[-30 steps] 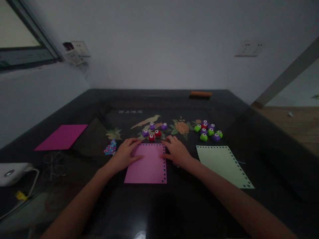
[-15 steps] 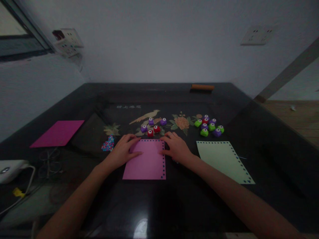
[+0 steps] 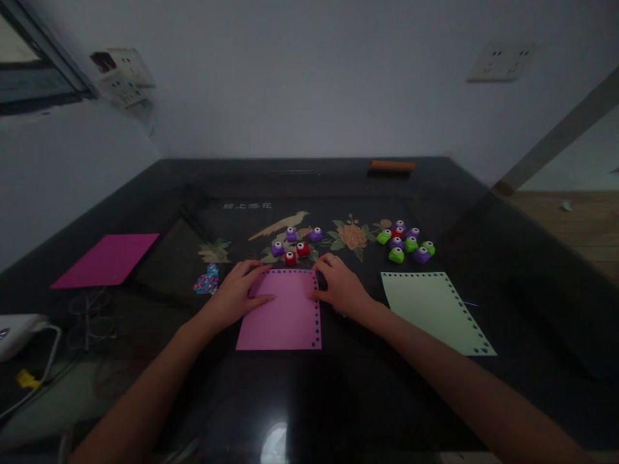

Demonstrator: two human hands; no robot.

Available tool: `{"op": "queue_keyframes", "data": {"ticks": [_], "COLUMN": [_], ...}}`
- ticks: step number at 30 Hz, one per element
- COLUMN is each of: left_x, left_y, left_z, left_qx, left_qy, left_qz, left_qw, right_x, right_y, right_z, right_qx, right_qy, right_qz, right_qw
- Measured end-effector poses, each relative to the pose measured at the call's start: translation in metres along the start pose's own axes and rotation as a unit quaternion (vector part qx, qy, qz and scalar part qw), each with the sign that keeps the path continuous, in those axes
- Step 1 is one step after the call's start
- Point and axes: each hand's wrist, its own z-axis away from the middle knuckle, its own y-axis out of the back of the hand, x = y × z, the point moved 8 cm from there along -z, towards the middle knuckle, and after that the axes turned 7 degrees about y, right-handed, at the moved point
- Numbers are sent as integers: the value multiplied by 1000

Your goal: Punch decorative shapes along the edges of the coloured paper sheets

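Note:
A pink sheet of paper [image 3: 283, 312] lies flat on the dark table, with small dark punched shapes along its top and right edges. My left hand [image 3: 239, 290] rests at its upper left side, the thumb on the paper and the fingers stretched toward the top edge. At the upper right corner is my right hand [image 3: 338, 283], thumb and fingers apart and touching the edge. Something small shows partly beneath the right palm; I cannot make it out. Just beyond the sheet stand several small purple and red paper punches [image 3: 302, 249] with white round tops.
A pale green sheet [image 3: 435, 309] with punched edges lies to the right, below a cluster of green, purple and red punches [image 3: 411, 244]. On the left are a magenta sheet [image 3: 109, 260], a speckled heart-shaped piece [image 3: 207, 280], eyeglasses [image 3: 89, 322] and a white corded device [image 3: 19, 332].
The view has shifted slightly. Both hands keep almost the same place on the pink sheet, and the punches have not moved.

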Motion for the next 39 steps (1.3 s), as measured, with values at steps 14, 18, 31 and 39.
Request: {"op": "queue_keyframes", "data": {"ticks": [14, 18, 31, 39], "left_x": [9, 2, -23, -11], "left_y": [11, 13, 14, 9], "left_z": [0, 0, 3, 6], "left_qx": [29, 13, -24, 8], "left_qy": [26, 62, 257, 241], "left_qz": [35, 70, 429, 508], "left_qw": [999, 996, 865, 827], "right_x": [12, 13, 10, 6], "right_y": [-5, -6, 2, -15], "right_z": [-1, 0, -5, 8], "right_qx": [8, -12, -17, -111], "right_qy": [-62, -83, -54, -101], "right_qz": [-95, -132, -289, -439], "right_qw": [994, 988, 956, 886]}}
